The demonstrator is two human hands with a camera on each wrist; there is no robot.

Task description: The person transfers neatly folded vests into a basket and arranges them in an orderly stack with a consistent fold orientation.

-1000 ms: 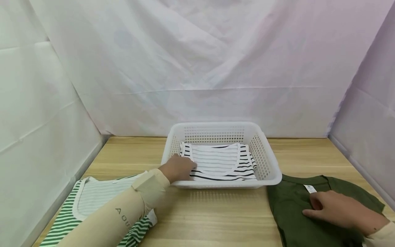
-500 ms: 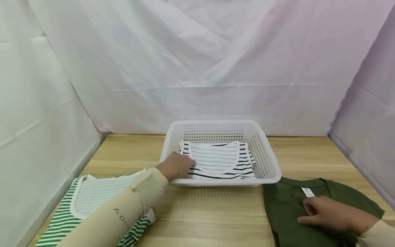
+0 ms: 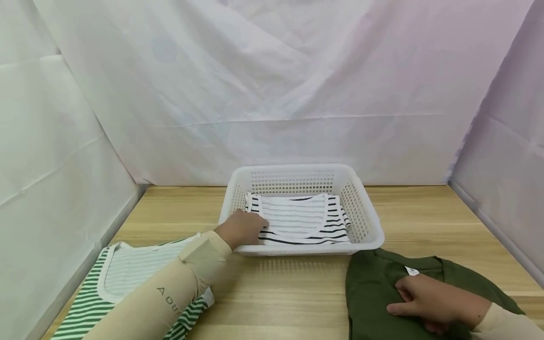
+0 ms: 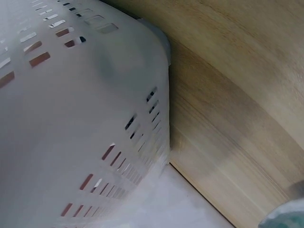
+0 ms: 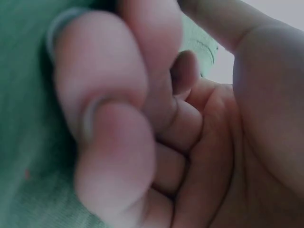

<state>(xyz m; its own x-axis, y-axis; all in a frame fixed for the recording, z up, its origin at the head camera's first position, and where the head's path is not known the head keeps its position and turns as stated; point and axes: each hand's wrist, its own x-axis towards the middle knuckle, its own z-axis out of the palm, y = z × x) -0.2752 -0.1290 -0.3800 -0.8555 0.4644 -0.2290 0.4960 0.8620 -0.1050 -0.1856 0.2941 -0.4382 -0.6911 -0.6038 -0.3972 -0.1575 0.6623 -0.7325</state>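
My left hand (image 3: 244, 229) reaches over the front-left corner of a white plastic basket (image 3: 306, 250), touching a black-and-white striped shirt (image 3: 295, 219) folded inside. Its fingertips are hidden in the basket. The left wrist view has the outside of the basket (image 4: 61, 133), with bits of skin showing through its slots. My right hand (image 3: 433, 297) rests on a dark green shirt (image 3: 371, 302) with a white neck label, lying right of the basket. Its fingers (image 5: 118, 156) are loosely curled in the right wrist view, fingertips against the green cloth and no cloth in the palm.
A green-and-white striped shirt (image 3: 80, 302) lies on the wooden table (image 3: 272, 302) at front left, partly under my left forearm. White cloth walls (image 3: 276, 94) enclose the table at the back and both sides.
My right hand has moved left, and the dark green shirt has slid left with it, close to the basket's front-right corner. My left hand has stayed at the basket.
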